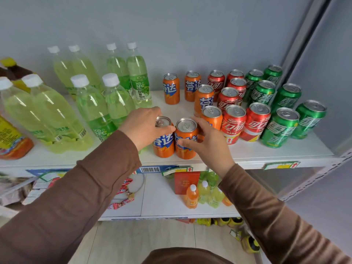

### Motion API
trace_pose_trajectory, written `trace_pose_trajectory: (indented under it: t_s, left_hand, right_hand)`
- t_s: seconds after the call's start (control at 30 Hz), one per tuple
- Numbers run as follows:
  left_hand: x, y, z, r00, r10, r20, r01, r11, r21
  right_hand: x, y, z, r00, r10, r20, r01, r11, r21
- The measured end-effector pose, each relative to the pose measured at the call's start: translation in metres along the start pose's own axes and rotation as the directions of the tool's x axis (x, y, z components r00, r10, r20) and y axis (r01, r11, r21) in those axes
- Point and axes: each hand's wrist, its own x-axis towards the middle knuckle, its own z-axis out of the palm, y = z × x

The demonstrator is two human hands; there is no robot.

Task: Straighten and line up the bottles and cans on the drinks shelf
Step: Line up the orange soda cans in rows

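Note:
Two orange cans stand upright side by side at the front of the white drinks shelf [285, 151]. My left hand [144, 128] grips the left orange can [163, 145] from above and the side. My right hand [207, 141] wraps around the right orange can [185, 138]. Behind them stand more orange cans [171, 88], red cola cans [233, 122] and green cans [280, 128] in loose rows. Yellow-green and green bottles [91, 103] fill the left half of the shelf.
A yellow-and-orange labelled bottle [11, 138] sits at the far left edge. The metal shelf upright [299, 44] bounds the right side. The lower shelf holds small bottles [192, 197], a red box [185, 181] and wrapped sweets [123, 197].

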Motion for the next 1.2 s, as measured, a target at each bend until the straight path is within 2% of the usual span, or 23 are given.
trace_pose_trajectory:
  t_s: [0.17, 0.27, 0.43, 0.87, 1.0, 1.2]
  left_hand:
    - [0.006, -0.003, -0.005, 0.992, -0.021, 0.126, 0.027, 0.999, -0.047]
    - [0.011, -0.006, -0.015, 0.980, -0.006, 0.198, 0.009, 1.000, -0.014]
    - [0.018, -0.001, -0.024, 0.978, 0.035, 0.208, -0.045, 0.998, 0.039]
    - [0.021, 0.005, -0.033, 0.960, 0.038, 0.278, -0.066, 0.993, 0.093]
    - [0.017, 0.009, -0.042, 0.947, 0.071, 0.313, -0.108, 0.989, 0.102]
    - [0.030, 0.014, -0.077, 0.929, 0.222, 0.297, -0.237, 0.971, 0.013]
  right_hand:
    - [-0.001, 0.008, 0.006, 1.000, 0.029, -0.007, -0.028, 0.999, 0.040]
    - [-0.009, 0.016, 0.010, 0.998, 0.064, 0.007, -0.064, 0.997, 0.046]
    - [-0.013, 0.022, 0.015, 0.994, 0.108, 0.014, -0.109, 0.992, 0.066]
    - [-0.006, 0.020, 0.016, 0.991, 0.130, 0.030, -0.132, 0.990, 0.054]
    - [-0.009, 0.008, 0.003, 0.998, 0.060, -0.024, -0.060, 0.998, 0.007]
    - [0.006, -0.031, -0.037, 0.991, -0.120, -0.064, 0.102, 0.968, -0.229]
